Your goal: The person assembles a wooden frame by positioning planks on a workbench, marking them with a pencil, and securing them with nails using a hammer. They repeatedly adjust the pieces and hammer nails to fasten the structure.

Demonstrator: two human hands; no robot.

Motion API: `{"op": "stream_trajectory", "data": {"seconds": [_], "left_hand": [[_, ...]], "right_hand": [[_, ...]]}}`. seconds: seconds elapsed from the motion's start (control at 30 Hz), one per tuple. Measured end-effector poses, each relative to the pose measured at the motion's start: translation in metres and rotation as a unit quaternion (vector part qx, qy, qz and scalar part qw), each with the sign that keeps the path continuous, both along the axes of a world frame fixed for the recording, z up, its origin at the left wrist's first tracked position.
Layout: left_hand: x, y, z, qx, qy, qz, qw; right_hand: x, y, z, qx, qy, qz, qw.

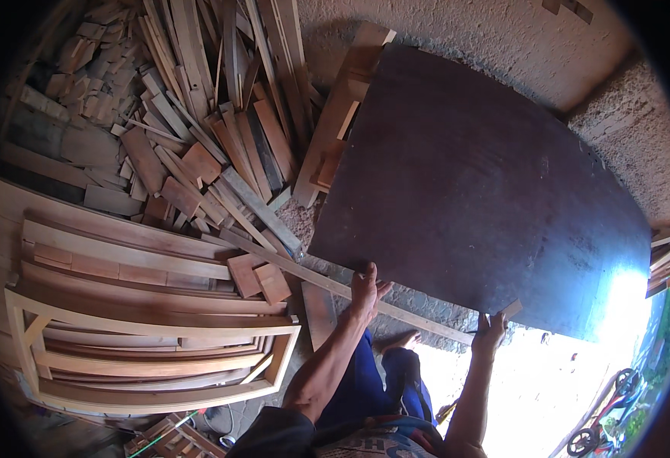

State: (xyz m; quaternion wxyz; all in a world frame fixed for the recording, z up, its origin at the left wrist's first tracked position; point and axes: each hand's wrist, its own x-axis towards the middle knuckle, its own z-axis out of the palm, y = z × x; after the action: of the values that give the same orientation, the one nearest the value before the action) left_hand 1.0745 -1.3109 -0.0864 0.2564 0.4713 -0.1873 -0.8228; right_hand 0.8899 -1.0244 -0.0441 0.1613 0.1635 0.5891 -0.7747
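Observation:
A long, thin wooden strip (316, 280) runs from the pile of offcuts down to the right. My left hand (364, 292) is closed around it partway along, thumb pointing up. The strip's right end reaches my right hand (489, 331), whose fingers are closed on a small flat piece of wood (512, 308) that sticks out above them. Whether that hand also grips the strip is hidden. Just beyond both hands lies the near edge of a large dark brown board (472, 183), tilted against the rough wall.
Left of me are stacked pale wooden frames (159, 324). Beyond them spreads a heap of offcuts (171, 168), with long planks (193, 53) leaning upright. A bare foot (402, 341) stands below the strip. Bright light floods the right side, where a wheeled bike (602, 412) shows.

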Motion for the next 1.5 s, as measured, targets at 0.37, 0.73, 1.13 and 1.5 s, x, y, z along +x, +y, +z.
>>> {"op": "stream_trajectory", "data": {"seconds": [0.37, 0.73, 1.13, 1.5], "left_hand": [[0.050, 0.013, -0.008, -0.045, -0.041, -0.120, 0.991], [0.304, 0.075, -0.101, 0.090, -0.369, -0.285, 0.880], [0.275, 0.086, -0.032, -0.109, -0.234, -0.484, 0.836], [0.067, 0.217, 0.013, -0.127, -0.288, -0.561, 0.765]], "right_hand": [[0.070, 0.021, -0.007, 0.141, -0.114, 0.036, 0.983], [0.131, 0.085, -0.057, 0.296, -0.251, 0.155, 0.908], [0.153, 0.236, -0.095, 0.214, -0.283, 0.017, 0.935], [0.205, 0.390, -0.107, 0.127, -0.381, -0.269, 0.876]]}}
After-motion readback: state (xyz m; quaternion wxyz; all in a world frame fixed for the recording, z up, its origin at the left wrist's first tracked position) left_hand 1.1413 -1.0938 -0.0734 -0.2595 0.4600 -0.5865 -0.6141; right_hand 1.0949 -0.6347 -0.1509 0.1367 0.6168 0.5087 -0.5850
